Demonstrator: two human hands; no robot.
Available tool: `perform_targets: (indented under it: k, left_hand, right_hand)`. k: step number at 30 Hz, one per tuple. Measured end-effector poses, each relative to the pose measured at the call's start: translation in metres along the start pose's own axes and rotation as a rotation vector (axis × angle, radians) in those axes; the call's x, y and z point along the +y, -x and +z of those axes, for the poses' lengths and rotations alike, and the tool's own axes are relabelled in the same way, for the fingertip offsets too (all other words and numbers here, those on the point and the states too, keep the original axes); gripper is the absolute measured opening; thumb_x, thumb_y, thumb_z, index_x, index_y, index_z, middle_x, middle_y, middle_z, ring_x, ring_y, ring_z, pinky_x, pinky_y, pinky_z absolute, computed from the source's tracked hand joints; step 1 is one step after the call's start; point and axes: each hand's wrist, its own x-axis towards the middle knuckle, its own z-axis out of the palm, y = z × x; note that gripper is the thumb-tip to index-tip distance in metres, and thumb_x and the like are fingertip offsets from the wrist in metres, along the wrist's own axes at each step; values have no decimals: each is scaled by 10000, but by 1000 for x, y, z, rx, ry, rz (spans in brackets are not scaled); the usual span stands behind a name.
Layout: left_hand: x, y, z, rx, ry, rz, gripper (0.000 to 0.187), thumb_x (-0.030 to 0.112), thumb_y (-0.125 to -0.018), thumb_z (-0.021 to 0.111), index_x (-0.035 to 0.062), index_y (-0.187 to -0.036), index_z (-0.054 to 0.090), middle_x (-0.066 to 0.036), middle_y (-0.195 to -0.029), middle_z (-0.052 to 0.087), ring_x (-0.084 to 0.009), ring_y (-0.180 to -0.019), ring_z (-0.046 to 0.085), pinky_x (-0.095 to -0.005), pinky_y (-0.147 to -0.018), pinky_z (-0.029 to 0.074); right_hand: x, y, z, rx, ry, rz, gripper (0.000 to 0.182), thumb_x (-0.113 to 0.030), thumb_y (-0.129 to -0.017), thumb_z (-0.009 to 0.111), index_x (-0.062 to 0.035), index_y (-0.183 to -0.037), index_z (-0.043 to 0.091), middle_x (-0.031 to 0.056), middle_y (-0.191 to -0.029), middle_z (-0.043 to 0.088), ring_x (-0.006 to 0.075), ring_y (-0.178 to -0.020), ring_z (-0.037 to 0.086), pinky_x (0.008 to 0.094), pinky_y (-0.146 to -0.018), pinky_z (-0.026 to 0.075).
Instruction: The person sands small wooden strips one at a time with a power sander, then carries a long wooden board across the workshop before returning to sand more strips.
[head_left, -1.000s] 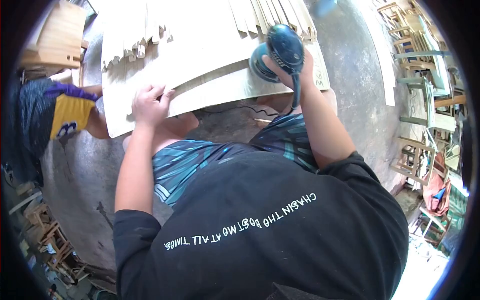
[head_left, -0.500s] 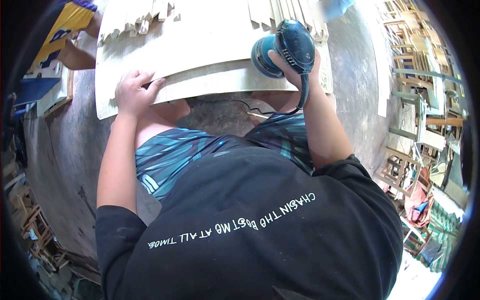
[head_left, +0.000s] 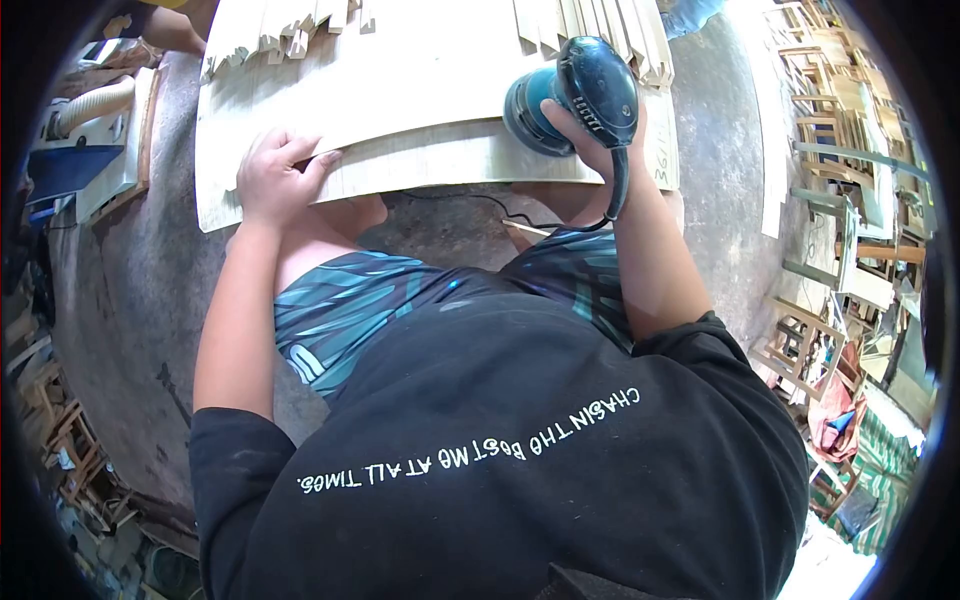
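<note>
My right hand (head_left: 594,152) is wrapped around a teal and black orbital sander (head_left: 598,85), its thumb along the near side. The sander's pad end faces left, right at the far edge of a pale wooden slat (head_left: 430,158) with a curved edge. My left hand (head_left: 277,180) grips the left end of that slat, thumb pressed on top and fingers curled. Under the slat lies a broad pale wooden tabletop (head_left: 400,85). From the sander a black cord (head_left: 617,195) runs down past my right wrist.
Cut wooden strips lie at the tabletop's far left (head_left: 290,30) and far right (head_left: 600,30). Another person's arm (head_left: 172,32) shows at the upper left, near a ribbed hose (head_left: 98,105). Stacked wooden frames (head_left: 800,340) stand along the right.
The view has shifted slightly, and the person at upper left has moved farther out of view, uncovering the hose. Both hands keep their grips; the sander stays near the same spot on the slat.
</note>
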Motion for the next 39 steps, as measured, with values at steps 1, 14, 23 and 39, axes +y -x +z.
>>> perform_targets:
  k: [1, 14, 23, 39]
  left_hand:
    - [-1, 0, 0, 0, -4, -6, 306, 443, -789, 847, 189, -958, 827, -30, -811, 630, -261, -815, 657, -413, -713, 536]
    - [-9, 2, 9, -25, -33, -10, 305, 415, -796, 846, 180, -989, 833, -80, -825, 703, -302, -778, 695, -431, -685, 555]
    - [-10, 3, 2, -41, 0, 7, 301, 416, -802, 850, 181, -989, 829, -80, -812, 710, -296, -699, 702, -429, -618, 550]
    - [0, 2, -8, -27, 42, -43, 306, 426, -808, 850, 170, -974, 836, -76, -872, 749, -299, -771, 726, -429, -677, 573]
  right_hand:
    - [0, -1, 3, -15, -33, -3, 604, -438, -761, 899, -92, -1216, 704, 106, -1128, 762, 246, -1056, 734, 395, -961, 569]
    - [-80, -12, 116, -85, -447, -192, 772, -388, -715, 901, -72, -1348, 594, 218, -1159, 715, 390, -1071, 709, 457, -936, 564]
    - [-86, -18, 95, -157, -435, -108, 584, -376, -733, 912, -70, -1169, 674, 136, -1021, 742, 264, -944, 719, 377, -867, 568]
    - [-46, -11, 18, -220, -146, 133, 652, -372, -760, 920, -71, -1282, 670, 120, -1191, 738, 237, -1128, 700, 395, -1002, 551]
